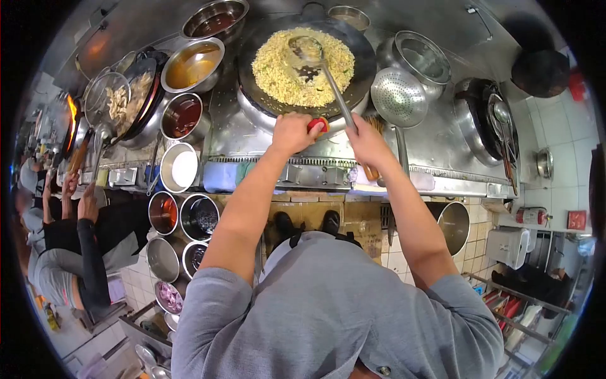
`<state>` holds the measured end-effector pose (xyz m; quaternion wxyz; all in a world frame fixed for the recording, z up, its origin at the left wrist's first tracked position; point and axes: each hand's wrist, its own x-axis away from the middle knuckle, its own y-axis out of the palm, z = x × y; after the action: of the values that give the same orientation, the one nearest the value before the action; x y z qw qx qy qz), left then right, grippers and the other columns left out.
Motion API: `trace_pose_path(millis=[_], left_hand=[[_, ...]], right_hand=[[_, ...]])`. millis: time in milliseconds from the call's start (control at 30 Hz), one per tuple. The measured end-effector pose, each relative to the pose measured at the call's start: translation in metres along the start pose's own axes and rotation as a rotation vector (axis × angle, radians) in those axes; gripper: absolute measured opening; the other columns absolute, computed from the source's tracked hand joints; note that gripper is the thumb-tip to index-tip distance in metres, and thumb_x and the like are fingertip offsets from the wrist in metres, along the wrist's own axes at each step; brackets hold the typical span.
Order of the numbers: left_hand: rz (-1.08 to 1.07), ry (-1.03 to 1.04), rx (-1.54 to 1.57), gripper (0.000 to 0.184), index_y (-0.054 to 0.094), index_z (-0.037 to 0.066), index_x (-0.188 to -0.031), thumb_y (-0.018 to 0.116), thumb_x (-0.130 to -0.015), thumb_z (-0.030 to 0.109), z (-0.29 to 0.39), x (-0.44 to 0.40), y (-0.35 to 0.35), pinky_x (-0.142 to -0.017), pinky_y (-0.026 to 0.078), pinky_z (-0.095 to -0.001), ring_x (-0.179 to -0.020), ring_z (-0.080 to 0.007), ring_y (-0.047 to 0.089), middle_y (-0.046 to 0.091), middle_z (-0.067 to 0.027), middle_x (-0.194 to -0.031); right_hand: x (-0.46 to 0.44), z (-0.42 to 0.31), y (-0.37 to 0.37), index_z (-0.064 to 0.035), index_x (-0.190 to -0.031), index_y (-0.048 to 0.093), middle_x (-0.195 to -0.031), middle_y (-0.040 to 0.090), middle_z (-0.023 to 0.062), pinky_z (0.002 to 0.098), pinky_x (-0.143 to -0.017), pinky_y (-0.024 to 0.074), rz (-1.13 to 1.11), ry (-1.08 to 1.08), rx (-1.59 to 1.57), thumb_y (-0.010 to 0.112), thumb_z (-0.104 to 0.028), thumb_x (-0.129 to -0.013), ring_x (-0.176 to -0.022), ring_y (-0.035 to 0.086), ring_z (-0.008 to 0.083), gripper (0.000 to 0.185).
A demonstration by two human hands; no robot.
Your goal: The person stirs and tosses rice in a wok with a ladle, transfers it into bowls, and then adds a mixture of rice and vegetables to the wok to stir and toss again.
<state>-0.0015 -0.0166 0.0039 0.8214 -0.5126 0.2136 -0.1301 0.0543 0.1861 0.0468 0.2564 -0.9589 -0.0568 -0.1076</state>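
Note:
Fried rice fills the middle of a large black wok on the stove. My left hand is closed at the wok's near edge, with a red pad-like piece showing beside the thumb; the exact grip is partly hidden. My right hand is wrapped round the long handle of a ladle, whose wooden end shows below the fist. The ladle's bowl rests in the rice toward the far side of the wok. A perforated skimmer lies just right of my right hand.
Metal bowls of sauce and a pot of white contents stand to the left. A strainer over a pot is at the back right, another wok farther right. At far left, a co-worker's hands are near another wok.

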Motion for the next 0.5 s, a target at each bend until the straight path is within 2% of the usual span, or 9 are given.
trace_pose_path(millis=[33, 67, 133, 167, 267, 300, 433, 467, 500], left_hand=[[0.012, -0.031, -0.016, 0.036, 0.064, 0.009, -0.077, 0.054, -0.085, 0.043, 0.002, -0.001, 0.000, -0.074, 0.042, -0.0420, -0.084, -0.0281, 0.059, 0.064, -0.0089, -0.078], [0.017, -0.043, -0.018, 0.036, 0.064, 0.009, -0.077, 0.054, -0.085, 0.043, 0.001, -0.002, 0.001, -0.074, 0.042, -0.0420, -0.084, -0.0281, 0.059, 0.064, -0.0089, -0.078], [0.115, -0.001, 0.009, 0.037, 0.065, 0.009, -0.075, 0.055, -0.084, 0.044, 0.001, 0.001, 0.003, -0.073, 0.043, -0.0414, -0.081, -0.0281, 0.059, 0.063, -0.0086, -0.075], [0.066, -0.015, -0.010, 0.035, 0.066, 0.009, -0.078, 0.056, -0.084, 0.042, 0.001, 0.001, 0.003, -0.074, 0.042, -0.0414, -0.082, -0.0279, 0.058, 0.064, -0.0081, -0.079], [0.189, -0.033, 0.020, 0.032, 0.065, 0.010, -0.074, 0.060, -0.081, 0.040, 0.003, 0.004, 0.008, -0.075, 0.041, -0.0412, -0.083, -0.0248, 0.058, 0.063, -0.0073, -0.078], [0.209, -0.037, 0.024, 0.030, 0.065, 0.010, -0.077, 0.060, -0.081, 0.039, 0.002, 0.005, 0.012, -0.076, 0.040, -0.0413, -0.085, -0.0252, 0.056, 0.060, -0.0067, -0.081], [0.200, -0.070, 0.024, 0.030, 0.063, 0.009, -0.079, 0.060, -0.082, 0.038, 0.001, 0.008, 0.017, -0.079, 0.038, -0.0413, -0.089, -0.0265, 0.053, 0.057, -0.0084, -0.085], [0.204, -0.043, 0.029, 0.029, 0.063, 0.008, -0.081, 0.058, -0.084, 0.037, -0.002, 0.008, 0.018, -0.077, 0.039, -0.0417, -0.089, -0.0281, 0.052, 0.055, -0.0092, -0.085], [0.210, -0.015, 0.033, 0.028, 0.062, 0.008, -0.083, 0.056, -0.086, 0.035, -0.005, 0.007, 0.017, -0.076, 0.039, -0.0421, -0.089, -0.0296, 0.051, 0.052, -0.0101, -0.085]], right_hand=[[0.010, 0.011, -0.001, -0.0067, -0.137, 0.033, -0.080, 0.062, 0.0220, 0.0423, -0.064, 0.0500, 0.179, -0.263, 0.476, 0.051, -0.018, -0.090, -0.068, 0.061, 0.0353, 0.051], [0.015, 0.014, -0.003, -0.0067, -0.137, 0.033, -0.080, 0.062, 0.0220, 0.0423, -0.064, 0.0500, 0.168, -0.271, 0.478, 0.051, -0.018, -0.090, -0.068, 0.061, 0.0353, 0.051], [0.023, 0.018, -0.007, -0.0084, -0.142, 0.028, -0.091, 0.059, 0.0315, 0.0471, -0.081, 0.0459, -0.014, 0.033, 0.598, 0.054, -0.016, -0.086, -0.087, 0.057, 0.0474, 0.061], [0.022, 0.018, -0.013, -0.0084, -0.142, 0.028, -0.091, 0.059, 0.0315, 0.0471, -0.081, 0.0459, -0.021, 0.032, 0.598, 0.054, -0.016, -0.086, -0.087, 0.057, 0.0474, 0.061], [-0.011, 0.005, -0.032, -0.0135, -0.140, 0.036, -0.066, 0.058, 0.0112, 0.0325, -0.047, 0.0451, -0.032, 0.214, -0.024, 0.046, -0.018, -0.094, -0.050, 0.055, 0.0191, 0.048], [-0.025, 0.005, -0.027, -0.0142, -0.138, 0.040, -0.059, 0.051, 0.0031, 0.0251, -0.037, 0.0357, 0.046, 0.164, -0.136, 0.043, -0.020, -0.097, -0.041, 0.043, 0.0074, 0.042], [-0.108, -0.021, 0.015, -0.0085, -0.121, 0.051, -0.066, 0.059, 0.0140, 0.0353, -0.043, 0.0446, 0.235, -0.107, 0.234, 0.041, -0.024, -0.096, -0.046, 0.056, 0.0227, 0.031], [-0.099, -0.053, 0.024, -0.0017, -0.103, 0.050, -0.080, 0.063, 0.0225, 0.0484, -0.065, 0.0491, 0.133, 0.028, 0.208, 0.038, -0.025, -0.096, -0.073, 0.063, 0.0408, 0.027], [-0.106, -0.035, 0.045, -0.0025, -0.111, 0.047, -0.081, 0.063, 0.0239, 0.0495, -0.069, 0.0481, 0.215, -0.187, 0.442, 0.039, -0.025, -0.095, -0.079, 0.061, 0.0428, 0.029]])
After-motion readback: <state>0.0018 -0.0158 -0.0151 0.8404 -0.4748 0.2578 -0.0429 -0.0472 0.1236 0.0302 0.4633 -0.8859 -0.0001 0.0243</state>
